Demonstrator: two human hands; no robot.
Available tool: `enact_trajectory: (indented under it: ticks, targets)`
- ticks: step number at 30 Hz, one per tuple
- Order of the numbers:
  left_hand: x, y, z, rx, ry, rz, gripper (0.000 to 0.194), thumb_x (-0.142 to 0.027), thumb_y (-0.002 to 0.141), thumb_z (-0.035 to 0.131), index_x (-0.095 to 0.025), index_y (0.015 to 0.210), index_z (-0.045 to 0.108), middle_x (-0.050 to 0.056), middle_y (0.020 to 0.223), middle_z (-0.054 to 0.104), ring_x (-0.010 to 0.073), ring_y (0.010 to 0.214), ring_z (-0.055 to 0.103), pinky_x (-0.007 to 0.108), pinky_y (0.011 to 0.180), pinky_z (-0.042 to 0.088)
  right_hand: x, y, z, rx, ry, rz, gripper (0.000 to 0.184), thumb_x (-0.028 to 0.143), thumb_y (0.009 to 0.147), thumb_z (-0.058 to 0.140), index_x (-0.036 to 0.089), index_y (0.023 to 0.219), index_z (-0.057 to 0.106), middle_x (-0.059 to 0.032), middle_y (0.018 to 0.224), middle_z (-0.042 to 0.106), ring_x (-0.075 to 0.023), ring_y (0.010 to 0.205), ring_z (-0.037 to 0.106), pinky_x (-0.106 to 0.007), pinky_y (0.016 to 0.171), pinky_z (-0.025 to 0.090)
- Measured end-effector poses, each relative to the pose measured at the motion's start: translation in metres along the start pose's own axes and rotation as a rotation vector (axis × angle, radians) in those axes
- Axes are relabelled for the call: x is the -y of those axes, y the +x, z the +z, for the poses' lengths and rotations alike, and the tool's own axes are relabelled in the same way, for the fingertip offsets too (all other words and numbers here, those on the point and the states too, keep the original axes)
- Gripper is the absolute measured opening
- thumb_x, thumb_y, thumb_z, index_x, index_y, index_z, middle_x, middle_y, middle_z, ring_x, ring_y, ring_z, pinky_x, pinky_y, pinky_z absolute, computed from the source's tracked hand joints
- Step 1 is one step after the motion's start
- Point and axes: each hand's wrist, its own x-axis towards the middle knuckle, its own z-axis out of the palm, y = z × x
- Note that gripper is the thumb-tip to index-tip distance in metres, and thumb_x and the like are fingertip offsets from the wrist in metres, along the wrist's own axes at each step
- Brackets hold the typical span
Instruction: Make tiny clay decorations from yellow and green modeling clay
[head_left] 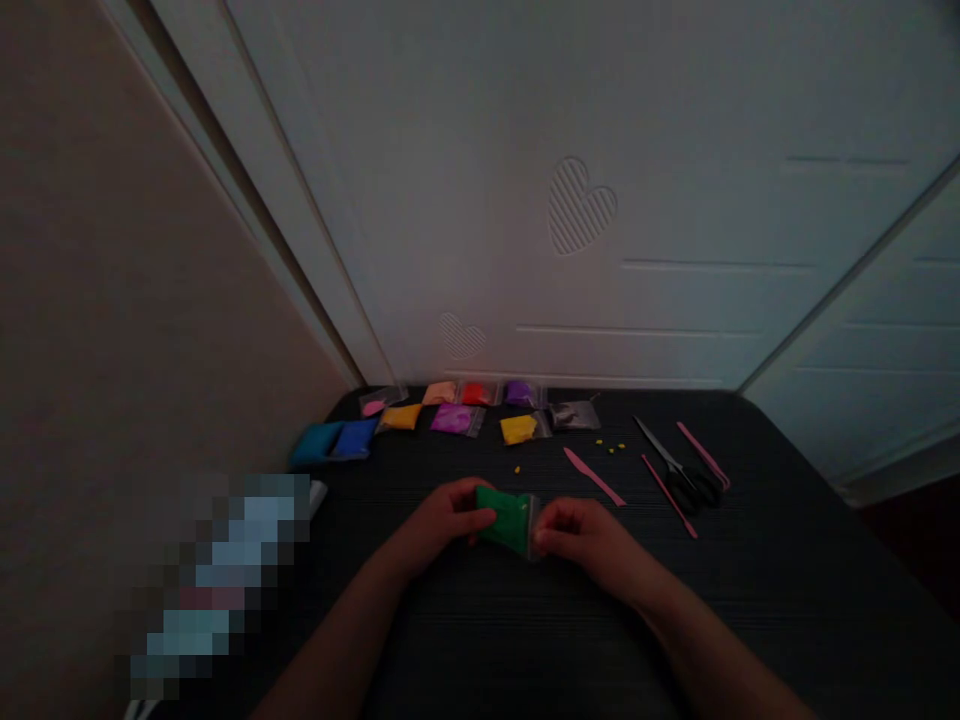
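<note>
A small clear zip bag of green modelling clay [505, 519] is held up between both hands, above the dark table [480, 640]. My left hand [454, 509] grips its left end, thumb across the front. At the bag's right end, the fingers of my right hand [571, 532] pinch the clear zip edge. Whether the zip is parted cannot be made out. Just beyond the bag lies a tiny yellow piece [517, 469]. A pink modelling knife [592, 475] rests beyond my right hand.
Bags of coloured clay line the back, among them a yellow one [519, 429] and a blue one [354, 437]. Scissors [679, 470], a thin pink tool [669, 496] and another pink tool [703, 455] lie at right, near tiny yellow-green bits [611, 450]. A blurred-out object [225, 580] is at left.
</note>
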Motion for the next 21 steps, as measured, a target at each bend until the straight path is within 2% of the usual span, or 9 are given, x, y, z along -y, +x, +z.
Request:
enact_trajectory:
  ticks: [5,14,21]
  targets:
    - [0.001,0.001,-0.002,0.027,-0.007,0.007,0.022,-0.028,0.069,0.060,-0.014,0.085,0.055,-0.003,0.068,0.053,0.0078,0.055,0.043,0.020,0.049,0.033,-0.002,0.001,0.002,-0.044,-0.085,0.009,0.014,0.029,0.070,0.059,0.015,0.071,0.055,0.0031,0.064,0.052,-0.0070,0.058,0.042,-0.020,0.054,0.031]
    - [-0.001,-0.005,-0.005,0.042,-0.092,-0.002,0.023,-0.026,0.062,0.066,-0.013,0.078,0.056,-0.003,0.067,0.053,0.0096,0.060,0.046,0.021,0.057,0.033,-0.005,-0.001,0.011,-0.037,-0.119,0.009,0.017,0.032,0.071,0.058,0.015,0.072,0.055,0.0026,0.064,0.052,-0.0074,0.057,0.042,-0.020,0.052,0.030]
    - [-0.001,-0.005,-0.007,0.039,-0.089,-0.001,0.020,-0.023,0.062,0.066,-0.014,0.077,0.057,-0.002,0.069,0.055,0.0106,0.063,0.048,0.022,0.060,0.034,-0.012,0.006,0.009,0.053,0.059,0.027,0.015,0.027,0.069,0.060,0.014,0.075,0.054,0.0022,0.063,0.055,-0.0071,0.057,0.045,-0.021,0.055,0.032]
